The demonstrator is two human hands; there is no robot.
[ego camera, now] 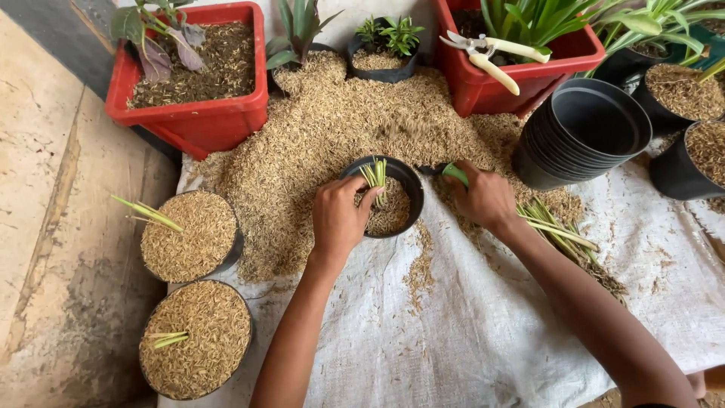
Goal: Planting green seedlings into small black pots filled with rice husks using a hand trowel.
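Note:
A small black pot half full of rice husk sits at the edge of a big husk pile on a white woven sheet. My left hand rests on the pot's near rim and pinches a short green seedling upright in the husk. My right hand lies just right of the pot, closed around a green handle whose working end is buried in the husk. Loose green cuttings lie beside my right wrist.
Two husk-filled pots with cuttings stand at the left. Red planters sit at the back, pale-handled pruning shears on the right one. A stack of empty black pots lies at the right beside filled pots.

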